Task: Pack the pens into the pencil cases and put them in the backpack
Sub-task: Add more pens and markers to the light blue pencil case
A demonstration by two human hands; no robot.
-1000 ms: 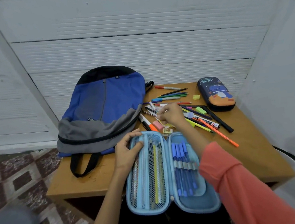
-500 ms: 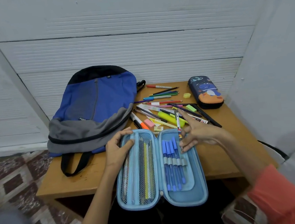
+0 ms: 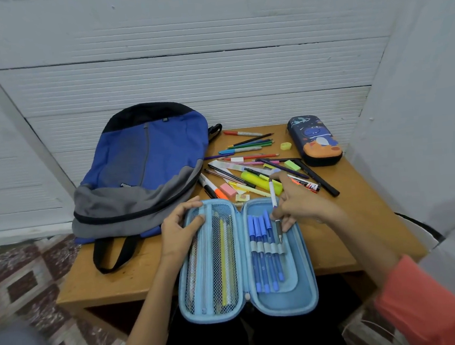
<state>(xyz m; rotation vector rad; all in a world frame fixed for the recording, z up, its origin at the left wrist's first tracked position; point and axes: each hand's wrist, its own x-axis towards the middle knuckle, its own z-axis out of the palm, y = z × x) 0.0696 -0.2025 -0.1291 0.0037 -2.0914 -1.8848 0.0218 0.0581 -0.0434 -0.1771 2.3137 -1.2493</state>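
Open light blue pencil case [image 3: 287, 299] lies flat and overhangs the near edge of the table [image 3: 106, 276]. Its left half is a mesh pocket with a yellow pencil and a few other sticks inside. Its right half has blue pens [image 3: 263, 251] tucked side by side under elastic loops.

Left hand [image 3: 179, 231] grips the top of the mesh half, fingers curled over the rim and thumb pressed on the mesh. Right hand [image 3: 298, 204] pinches a white pen [image 3: 273, 196] between thumb and fingers. The pen is roughly upright, with its metal tip pointing down just right of the blue pens and above the loops.

Just past the case are a pink eraser [image 3: 228, 190] and a yellow highlighter [image 3: 260, 182]. Beyond them, loose pens and pencils [image 3: 246, 148] are scattered across the table, with a green eraser [image 3: 292, 165] and a yellow sharpener [image 3: 286, 146] among them.

Blue and grey backpack [image 3: 143, 168] lies far left on the table, its black strap hanging over the front. A dark pencil case [image 3: 315, 141] with a cartoon print sits closed at the far right corner, apart from the pile.
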